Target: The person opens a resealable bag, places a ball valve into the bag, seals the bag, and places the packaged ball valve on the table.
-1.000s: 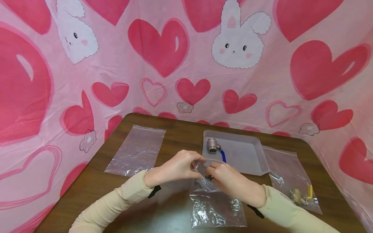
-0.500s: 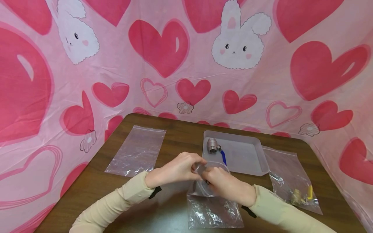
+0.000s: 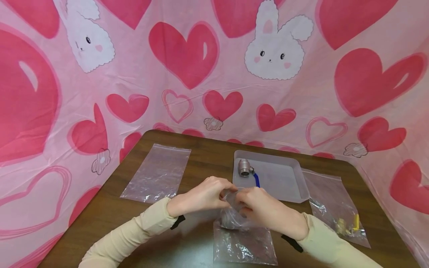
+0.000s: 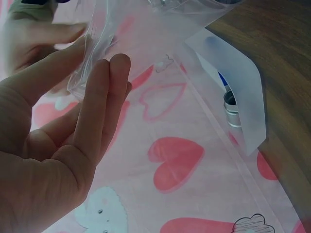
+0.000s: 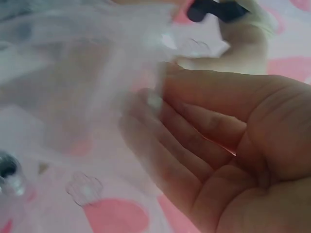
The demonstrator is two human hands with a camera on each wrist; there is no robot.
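Note:
A clear plastic zip bag stretches toward me, its raised mouth between both hands. My left hand pinches one side of that mouth; in the left wrist view the left hand has thumb and fingers on either side of the crumpled film. The right hand is at the opposite side. Seen from the right wrist, the right hand has extended fingers beside the blurred bag, with thumb apart from them. A shiny metal piece shows through the bag in the left wrist view.
Beyond the hands, a translucent tray bears a metal ball valve with a blue handle. A flat zip bag lies at the left. Another bag, at the right, contains a brass valve with a yellow handle.
My right hand has come up out of the bag mouth, and the dark metal piece it held no longer shows in its fingers. The left hand stays nearly in place.

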